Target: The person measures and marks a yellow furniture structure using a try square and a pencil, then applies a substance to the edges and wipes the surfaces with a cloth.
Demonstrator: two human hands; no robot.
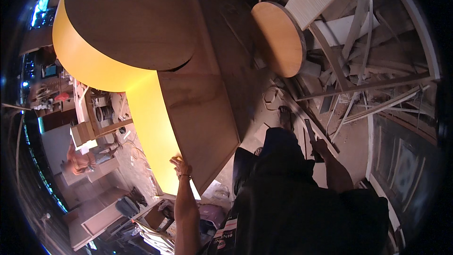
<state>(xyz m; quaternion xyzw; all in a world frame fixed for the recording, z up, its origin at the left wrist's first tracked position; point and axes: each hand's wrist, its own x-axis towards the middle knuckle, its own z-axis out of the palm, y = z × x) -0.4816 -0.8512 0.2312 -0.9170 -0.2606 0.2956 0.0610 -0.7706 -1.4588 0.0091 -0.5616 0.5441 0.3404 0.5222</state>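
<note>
Wood scraps (363, 87) are piled at right. At left, the big wooden piece (203, 118) is touched, perhaps steadied, by the left hand (180, 165); its grip can't be told. A long flat tool (310, 133) is held by the right hand (322, 148). Steady holding seems needed next.

The fisheye view looks steeply down from the wearer's head: dark-clothed torso (302, 198) nearest at lower centre, left hand (180, 166) and right hand (321, 148) farther off, floor (350, 137) beyond, straight edges bending toward the rim.
</note>
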